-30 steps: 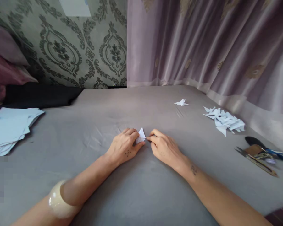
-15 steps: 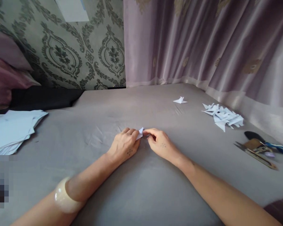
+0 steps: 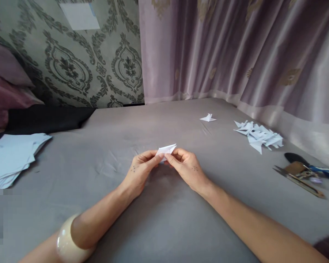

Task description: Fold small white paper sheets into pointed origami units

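A small piece of folded white paper (image 3: 166,149) is pinched between both hands at the middle of the head view, tilted toward me. My left hand (image 3: 143,166) grips its left side, thumb on the near face and fingers behind. On its right side my right hand (image 3: 186,166) holds it the same way, the two thumb tips almost meeting. Fingertips behind the paper are partly hidden. Farther off stands a single folded paper bird (image 3: 208,117), and to its right lies a pile of similar folded paper pieces (image 3: 263,137).
A stack of white paper sheets (image 3: 13,155) lies at the left on the grey sheet-covered surface (image 3: 164,219). At the right are thread snips (image 3: 300,181) beside keys and a blue-handled tool (image 3: 326,172). A black cloth (image 3: 49,118) and a curtain (image 3: 208,54) border the back.
My left hand has turned from palm-down over the paper to a thumb-up pinch. My right hand has closed on the paper's other side. The paper is raised and more of it shows.
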`<state>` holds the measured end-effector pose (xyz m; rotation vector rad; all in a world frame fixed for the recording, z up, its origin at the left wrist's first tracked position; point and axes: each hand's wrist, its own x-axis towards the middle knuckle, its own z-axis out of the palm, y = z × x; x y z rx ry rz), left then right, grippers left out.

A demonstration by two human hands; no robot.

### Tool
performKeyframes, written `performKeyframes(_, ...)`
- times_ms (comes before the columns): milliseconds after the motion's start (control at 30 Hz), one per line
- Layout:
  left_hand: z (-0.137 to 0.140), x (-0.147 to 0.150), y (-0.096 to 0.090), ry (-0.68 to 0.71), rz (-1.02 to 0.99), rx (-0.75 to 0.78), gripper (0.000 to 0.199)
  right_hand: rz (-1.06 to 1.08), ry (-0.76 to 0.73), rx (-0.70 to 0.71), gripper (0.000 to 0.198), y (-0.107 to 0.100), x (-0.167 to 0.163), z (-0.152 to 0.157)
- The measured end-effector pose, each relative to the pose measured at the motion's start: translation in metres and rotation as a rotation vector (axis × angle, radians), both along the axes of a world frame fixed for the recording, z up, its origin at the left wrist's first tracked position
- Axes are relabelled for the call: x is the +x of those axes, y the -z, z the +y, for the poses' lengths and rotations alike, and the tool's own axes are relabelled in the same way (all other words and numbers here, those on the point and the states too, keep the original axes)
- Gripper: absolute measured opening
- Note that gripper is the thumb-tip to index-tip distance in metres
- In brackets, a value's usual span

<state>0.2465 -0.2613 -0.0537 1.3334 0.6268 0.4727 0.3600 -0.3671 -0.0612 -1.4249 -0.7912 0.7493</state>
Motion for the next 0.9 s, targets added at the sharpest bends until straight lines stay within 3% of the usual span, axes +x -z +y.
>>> performKeyframes(133,0.006,0.0,0.0,0.071,0.003,-0.064,0.027,-0.049,-0.113,-0.198,0.022,-0.003,0.011,-0.006)
performKeyframes(233,0.011,0.0,0.001,0.117,0.103,-0.012,0.024,-0.08,-0.159,-0.3,0.021,-0.006,0.017,-0.009)
performKeyframes(367,0.015,0.0,0.007,0.147,0.235,0.198,0.02,-0.221,-0.062,-0.399,0.019,0.0,0.018,-0.005)
performKeyframes(500,0.015,0.001,0.009,0.173,0.329,0.483,0.017,-0.55,0.017,-0.436,0.008,0.008,0.016,0.002)
performKeyframes(667,0.013,0.004,0.013,0.15,0.448,0.722,0.018,-0.899,0.055,-0.538,0.006,0.009,0.014,0.006)
performKeyframes(767,0.016,0.001,0.021,0.104,0.409,0.897,0.024,-0.899,0.017,-0.498,0.005,0.009,0.018,0.004)
performKeyframes(900,0.026,-0.005,0.028,0.261,0.257,1.024,0.025,-0.839,-0.114,-0.354,0.017,0.01,0.026,-0.003)
